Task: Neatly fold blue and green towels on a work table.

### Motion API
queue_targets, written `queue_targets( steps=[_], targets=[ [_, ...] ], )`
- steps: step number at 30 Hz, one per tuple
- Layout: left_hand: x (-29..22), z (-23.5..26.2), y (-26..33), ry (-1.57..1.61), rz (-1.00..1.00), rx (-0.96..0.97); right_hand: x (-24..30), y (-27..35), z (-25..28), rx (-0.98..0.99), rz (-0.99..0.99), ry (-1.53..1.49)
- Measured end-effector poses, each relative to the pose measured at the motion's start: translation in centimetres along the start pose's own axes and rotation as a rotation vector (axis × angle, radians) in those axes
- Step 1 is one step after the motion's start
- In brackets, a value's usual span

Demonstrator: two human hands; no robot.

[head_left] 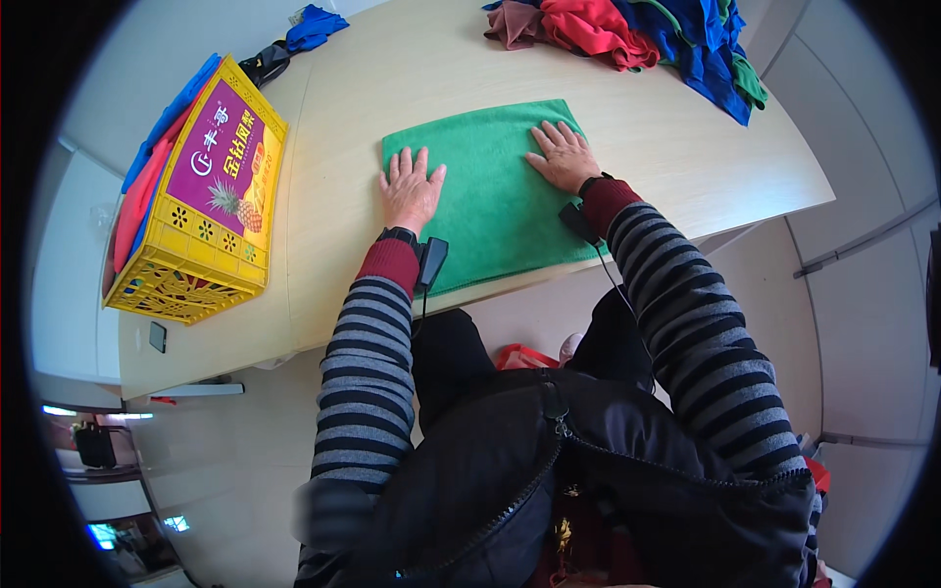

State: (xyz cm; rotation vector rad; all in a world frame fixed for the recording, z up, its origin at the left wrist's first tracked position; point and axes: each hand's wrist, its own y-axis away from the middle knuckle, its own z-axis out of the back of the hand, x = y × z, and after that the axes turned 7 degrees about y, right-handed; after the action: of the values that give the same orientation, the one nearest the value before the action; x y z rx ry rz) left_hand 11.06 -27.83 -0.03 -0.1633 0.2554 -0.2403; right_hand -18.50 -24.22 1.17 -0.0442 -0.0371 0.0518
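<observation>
A green cloth (495,201) lies spread flat on the pale wooden table (338,196) in front of me, its near edge along the table's front edge. My left hand (410,191) rests palm down on the cloth's left side, fingers spread. On its upper right part lies my right hand (563,157), also flat with the fingers apart. Neither hand grips anything. Both wrists carry a dark strap with a small black device, and a thin cable hangs from each.
To the left stands a yellow plastic crate (211,186) holding blue and red cloths. A heap of red, blue and green cloths (647,44) lies at the far right. A blue cloth (316,27) and a black item (265,65) are behind the crate; a phone-like dark object (158,337) lies near it.
</observation>
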Motion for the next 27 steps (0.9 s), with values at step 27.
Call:
queue_targets(
  steps=[27],
  targets=[
    [-7.6, -0.4, -6.1, -0.007, -0.355, 0.065, 1.9, -6.5, 1.7, 0.01, 0.141, 0.033]
  ],
)
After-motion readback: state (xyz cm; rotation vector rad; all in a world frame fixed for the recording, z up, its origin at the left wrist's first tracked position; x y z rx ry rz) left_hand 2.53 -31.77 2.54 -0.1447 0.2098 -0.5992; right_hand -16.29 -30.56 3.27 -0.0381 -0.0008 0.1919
